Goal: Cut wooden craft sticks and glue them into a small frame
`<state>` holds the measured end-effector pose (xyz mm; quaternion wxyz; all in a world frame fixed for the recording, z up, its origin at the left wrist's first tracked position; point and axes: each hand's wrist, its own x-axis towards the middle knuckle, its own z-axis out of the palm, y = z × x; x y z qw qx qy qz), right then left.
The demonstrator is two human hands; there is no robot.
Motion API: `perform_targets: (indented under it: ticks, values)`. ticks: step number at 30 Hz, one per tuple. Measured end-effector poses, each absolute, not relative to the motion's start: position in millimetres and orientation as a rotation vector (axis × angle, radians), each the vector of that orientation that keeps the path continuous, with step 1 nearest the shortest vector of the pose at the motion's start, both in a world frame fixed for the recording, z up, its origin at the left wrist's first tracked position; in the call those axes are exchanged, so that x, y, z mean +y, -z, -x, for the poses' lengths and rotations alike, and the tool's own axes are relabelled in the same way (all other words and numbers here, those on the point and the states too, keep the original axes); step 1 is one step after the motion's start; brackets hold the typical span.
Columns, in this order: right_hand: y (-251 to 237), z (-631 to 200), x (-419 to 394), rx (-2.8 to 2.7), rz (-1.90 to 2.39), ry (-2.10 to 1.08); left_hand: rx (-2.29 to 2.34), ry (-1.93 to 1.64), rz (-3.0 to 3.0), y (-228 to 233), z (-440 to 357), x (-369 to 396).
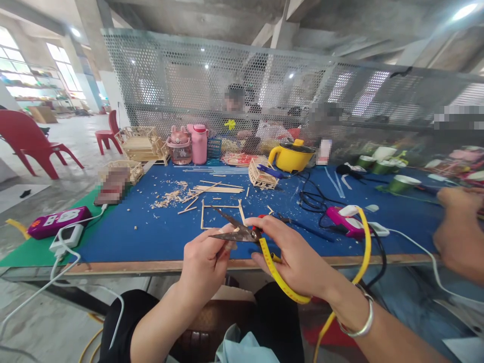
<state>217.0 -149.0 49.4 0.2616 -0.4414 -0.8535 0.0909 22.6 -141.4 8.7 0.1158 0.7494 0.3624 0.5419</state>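
My right hand grips a pair of scissors with dark blades spread apart and a curved yellow handle. My left hand is closed, pinching a small pale wooden piece at the blades; most of it is hidden by the fingers. Just beyond the blades, a frame of thin wooden sticks lies on the blue tabletop. Behind it are loose wooden sticks and a heap of wood chips. A small wooden crate-like model stands further back.
Along the back stand a pink bottle, a yellow pot and a perforated metal screen. Purple power strips and cables lie on both sides. At the right is a co-worker's arm. A phone lies left.
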Motion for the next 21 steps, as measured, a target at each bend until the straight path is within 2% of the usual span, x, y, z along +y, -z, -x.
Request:
perform_targets:
  ticks: [6,21]
  values:
    - [-49.7,-214.7,-150.4,-2.306,1.225,-0.353,1.087,-1.537,-2.191,-7.9,-21.8,-142.9]
    - [-39.8,-209.6,-153.1,-2.282,1.236,-0.265,1.042,-1.576,-2.191,-11.4,-22.2,-147.8]
